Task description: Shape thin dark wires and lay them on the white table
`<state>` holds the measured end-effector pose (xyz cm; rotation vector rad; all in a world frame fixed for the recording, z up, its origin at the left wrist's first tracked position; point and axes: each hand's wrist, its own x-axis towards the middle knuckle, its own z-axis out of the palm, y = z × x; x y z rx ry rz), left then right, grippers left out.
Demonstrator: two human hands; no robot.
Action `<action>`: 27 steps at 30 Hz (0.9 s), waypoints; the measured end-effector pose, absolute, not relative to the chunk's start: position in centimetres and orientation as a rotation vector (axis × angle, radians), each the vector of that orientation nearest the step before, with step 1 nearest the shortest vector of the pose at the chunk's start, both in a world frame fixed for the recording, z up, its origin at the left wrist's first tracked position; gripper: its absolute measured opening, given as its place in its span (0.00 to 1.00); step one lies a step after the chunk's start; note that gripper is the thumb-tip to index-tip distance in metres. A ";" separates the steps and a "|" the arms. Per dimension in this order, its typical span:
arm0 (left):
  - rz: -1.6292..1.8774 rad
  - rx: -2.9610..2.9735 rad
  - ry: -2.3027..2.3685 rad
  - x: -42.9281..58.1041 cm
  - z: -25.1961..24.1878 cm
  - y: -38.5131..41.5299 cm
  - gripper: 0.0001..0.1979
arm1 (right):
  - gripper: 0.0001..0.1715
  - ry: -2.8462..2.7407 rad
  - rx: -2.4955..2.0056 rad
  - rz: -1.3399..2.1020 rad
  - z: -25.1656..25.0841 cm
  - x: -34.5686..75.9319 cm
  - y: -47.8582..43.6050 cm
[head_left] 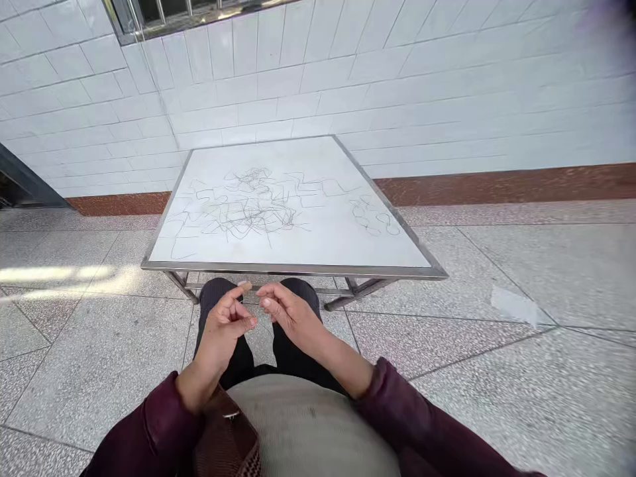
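Observation:
My left hand point(223, 330) is over my lap, just short of the table's near edge. Its index finger stretches forward, apart from the thumb, and the other fingers curl loosely; no object shows in it. Facing it, my right hand point(293, 319) has thumb and index finger close together; anything between them is too small to make out. A small gap separates the hands. Beyond them, many thin, dark, bent lines point(258, 215) form a tangle on the white tabletop point(318, 248). Whether they are thin wires or drawn marks, I cannot tell. Looped ones point(372, 218) are at the right.
The low table has a metal rim point(298, 268) and metal legs point(360, 289), with my knees against its near side. Behind it is a white tiled wall point(422, 99) with a barred window point(169, 13). A pale patch point(514, 305) is on the speckled floor at right.

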<state>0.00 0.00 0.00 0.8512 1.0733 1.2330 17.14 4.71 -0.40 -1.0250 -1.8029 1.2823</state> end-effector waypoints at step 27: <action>1.356 0.637 0.988 0.3 1.4 0.1 0.29 | 0.08 -2.078 -0.800 0.603 -1.3 16.3 3.7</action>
